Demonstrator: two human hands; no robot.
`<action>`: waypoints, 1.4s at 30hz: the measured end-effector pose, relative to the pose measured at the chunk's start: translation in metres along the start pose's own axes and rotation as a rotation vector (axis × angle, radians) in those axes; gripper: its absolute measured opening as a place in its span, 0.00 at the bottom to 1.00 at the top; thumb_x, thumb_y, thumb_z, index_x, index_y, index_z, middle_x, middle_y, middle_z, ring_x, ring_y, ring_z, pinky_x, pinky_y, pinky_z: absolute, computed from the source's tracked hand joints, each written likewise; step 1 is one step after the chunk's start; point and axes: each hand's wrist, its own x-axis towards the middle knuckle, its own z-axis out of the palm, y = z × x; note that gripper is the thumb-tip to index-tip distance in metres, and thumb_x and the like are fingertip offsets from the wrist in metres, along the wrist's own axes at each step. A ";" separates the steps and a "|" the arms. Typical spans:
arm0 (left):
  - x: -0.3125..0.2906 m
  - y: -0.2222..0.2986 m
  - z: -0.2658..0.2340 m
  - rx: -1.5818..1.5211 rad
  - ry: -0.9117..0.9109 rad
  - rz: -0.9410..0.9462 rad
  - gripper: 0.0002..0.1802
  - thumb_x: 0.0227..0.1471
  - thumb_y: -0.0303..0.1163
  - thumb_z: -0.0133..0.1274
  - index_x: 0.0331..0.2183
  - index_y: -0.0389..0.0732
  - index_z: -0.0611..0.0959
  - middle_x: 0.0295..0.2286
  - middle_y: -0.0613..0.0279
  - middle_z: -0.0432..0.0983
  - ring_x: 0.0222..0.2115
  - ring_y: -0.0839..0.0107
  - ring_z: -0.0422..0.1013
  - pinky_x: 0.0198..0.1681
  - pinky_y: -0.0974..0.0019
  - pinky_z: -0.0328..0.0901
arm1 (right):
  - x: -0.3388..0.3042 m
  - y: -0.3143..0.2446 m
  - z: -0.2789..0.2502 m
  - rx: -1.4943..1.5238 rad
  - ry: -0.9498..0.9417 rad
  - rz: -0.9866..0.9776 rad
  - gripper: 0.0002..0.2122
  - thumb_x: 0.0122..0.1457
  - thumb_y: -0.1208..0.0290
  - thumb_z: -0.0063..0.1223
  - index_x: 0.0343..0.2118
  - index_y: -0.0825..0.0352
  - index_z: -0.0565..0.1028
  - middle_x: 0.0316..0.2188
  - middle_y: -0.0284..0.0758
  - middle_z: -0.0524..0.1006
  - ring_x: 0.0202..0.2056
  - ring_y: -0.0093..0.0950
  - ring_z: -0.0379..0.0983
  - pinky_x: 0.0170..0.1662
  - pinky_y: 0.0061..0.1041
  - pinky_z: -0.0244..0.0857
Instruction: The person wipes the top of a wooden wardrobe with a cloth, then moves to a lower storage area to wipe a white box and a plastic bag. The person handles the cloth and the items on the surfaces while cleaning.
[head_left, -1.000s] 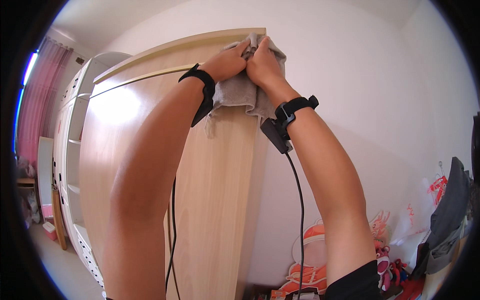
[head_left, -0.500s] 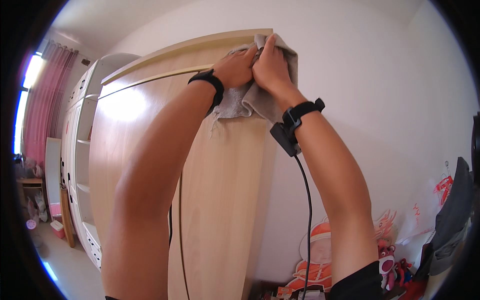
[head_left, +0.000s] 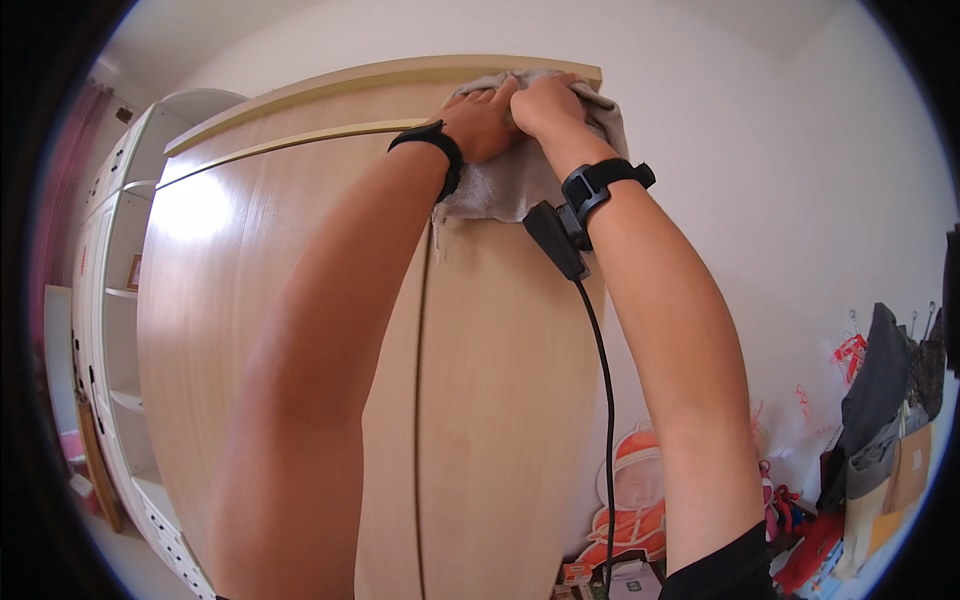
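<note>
Two hands press on a grey cloth (head_left: 500, 185) up at the top of a tall wooden wardrobe (head_left: 300, 330). We see our left hand (head_left: 485, 120) lying flat on the cloth, fingers spread, pushing it against the top edge. Our right hand (head_left: 548, 100) sits just beside it, touching it, fingers curled down over the cloth. Part of the cloth hangs down the wardrobe front, under our wrists. Each wrist has a black band (head_left: 600, 185), and a black cable (head_left: 605, 400) drops down from the right one. White shelves (head_left: 110, 300) stand to the left of the wardrobe. Bags and clothes (head_left: 885, 400) hang on the white wall at the right.
</note>
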 end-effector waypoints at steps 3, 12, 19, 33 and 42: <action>-0.025 -0.015 -0.013 -0.001 0.022 -0.062 0.40 0.60 0.51 0.41 0.65 0.41 0.51 0.63 0.51 0.54 0.64 0.56 0.52 0.65 0.56 0.48 | -0.005 -0.027 0.027 -0.095 -0.014 0.035 0.42 0.61 0.58 0.43 0.62 0.88 0.35 0.58 0.59 0.64 0.61 0.47 0.59 0.66 0.38 0.45; -0.085 -0.105 -0.041 0.014 0.034 -0.214 0.41 0.59 0.49 0.41 0.65 0.39 0.49 0.61 0.46 0.57 0.63 0.55 0.53 0.65 0.55 0.47 | -0.029 -0.094 0.093 -0.122 -0.058 -0.244 0.34 0.60 0.63 0.40 0.65 0.76 0.46 0.58 0.55 0.65 0.59 0.48 0.63 0.63 0.40 0.54; -0.137 -0.153 -0.061 0.086 0.062 -0.247 0.36 0.57 0.47 0.44 0.60 0.37 0.59 0.56 0.44 0.66 0.60 0.50 0.58 0.63 0.54 0.51 | -0.053 -0.132 0.129 0.010 -0.137 -0.503 0.21 0.56 0.72 0.41 0.53 0.69 0.69 0.51 0.50 0.74 0.54 0.46 0.68 0.58 0.37 0.62; -0.097 -0.032 -0.048 -0.026 0.240 -0.275 0.32 0.48 0.46 0.53 0.50 0.35 0.71 0.51 0.41 0.69 0.55 0.45 0.61 0.58 0.53 0.57 | -0.045 -0.036 0.063 -0.027 0.077 -0.615 0.21 0.52 0.68 0.49 0.49 0.71 0.72 0.44 0.50 0.78 0.51 0.47 0.71 0.56 0.38 0.64; -0.036 0.062 0.000 -0.082 0.375 -0.162 0.29 0.47 0.42 0.53 0.50 0.37 0.71 0.49 0.46 0.70 0.54 0.47 0.62 0.58 0.52 0.55 | -0.026 0.068 -0.002 0.016 0.191 -0.614 0.19 0.56 0.76 0.43 0.52 0.66 0.70 0.42 0.52 0.77 0.45 0.52 0.72 0.49 0.44 0.67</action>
